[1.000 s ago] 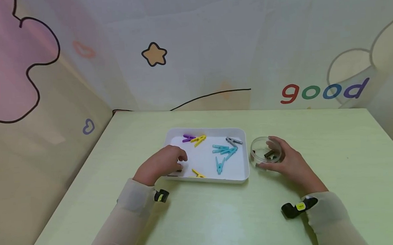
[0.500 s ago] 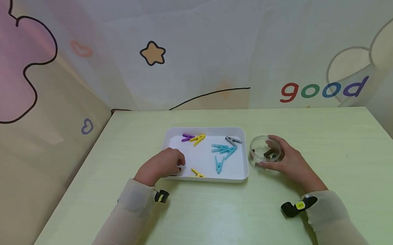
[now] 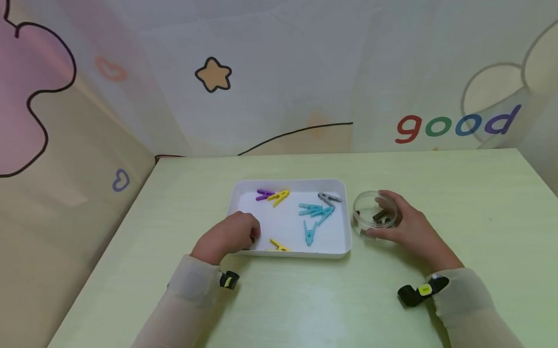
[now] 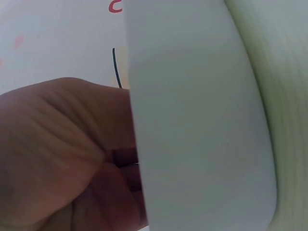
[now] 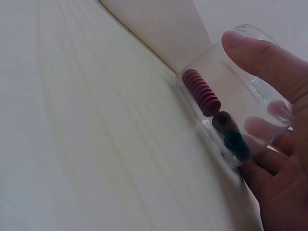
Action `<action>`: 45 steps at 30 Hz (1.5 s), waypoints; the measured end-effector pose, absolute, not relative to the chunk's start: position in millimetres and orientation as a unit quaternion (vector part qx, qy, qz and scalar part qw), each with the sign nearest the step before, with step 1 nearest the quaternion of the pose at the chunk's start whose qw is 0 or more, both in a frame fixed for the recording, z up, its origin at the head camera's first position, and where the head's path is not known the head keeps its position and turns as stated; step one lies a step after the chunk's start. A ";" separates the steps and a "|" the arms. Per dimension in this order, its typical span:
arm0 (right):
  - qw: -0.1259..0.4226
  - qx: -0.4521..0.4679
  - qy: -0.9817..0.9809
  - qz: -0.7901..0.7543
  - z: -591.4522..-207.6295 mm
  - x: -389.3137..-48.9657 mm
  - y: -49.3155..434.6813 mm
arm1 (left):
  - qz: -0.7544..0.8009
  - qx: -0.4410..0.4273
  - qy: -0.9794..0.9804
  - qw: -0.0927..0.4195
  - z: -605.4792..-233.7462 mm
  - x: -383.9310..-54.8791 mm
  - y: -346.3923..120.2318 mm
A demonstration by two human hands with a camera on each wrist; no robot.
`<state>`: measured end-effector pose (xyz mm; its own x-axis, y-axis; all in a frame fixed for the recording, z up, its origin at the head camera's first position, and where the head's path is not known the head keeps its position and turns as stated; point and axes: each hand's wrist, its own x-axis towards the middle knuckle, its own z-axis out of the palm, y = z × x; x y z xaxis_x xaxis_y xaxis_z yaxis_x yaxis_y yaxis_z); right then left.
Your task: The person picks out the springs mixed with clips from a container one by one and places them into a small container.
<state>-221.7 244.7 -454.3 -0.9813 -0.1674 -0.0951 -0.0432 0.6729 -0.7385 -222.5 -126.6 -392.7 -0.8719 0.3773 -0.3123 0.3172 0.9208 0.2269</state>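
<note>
My left hand [image 3: 228,237] reaches into the left end of the white tray [image 3: 310,254]. Its fingers are curled, and a small dark piece [image 3: 253,240] shows at the fingertips, mostly hidden. In the left wrist view the tray wall [image 4: 197,125] covers those fingertips. Beside the tray, my right hand [image 3: 410,233] grips a clear round jar [image 5: 216,72] from its right side, thumb and fingers around the wall. Inside the jar lie a red coil spring [image 5: 201,92], a brown piece [image 5: 225,122] and a dark green piece [image 5: 237,145], both apparently hollow.
Clothespins lie in the tray: purple [image 3: 264,195] and yellow [image 3: 280,197] at the back, grey [image 3: 329,198] and several light blue ones [image 3: 310,233] at the right, another yellow [image 3: 279,245] in front. Pale green table [image 3: 313,307] surrounds them; printed cloth [image 3: 284,90] hangs behind.
My left hand's fingers have drawn closer together in the tray, around the small dark piece. The right hand and jar hold their place; the whole head view has shifted slightly.
</note>
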 end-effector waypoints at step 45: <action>0.075 -0.056 0.909 -0.407 -455.7 -222.7 244.9 | 0.131 0.259 0.949 0.127 -374.3 -227.4 -96.6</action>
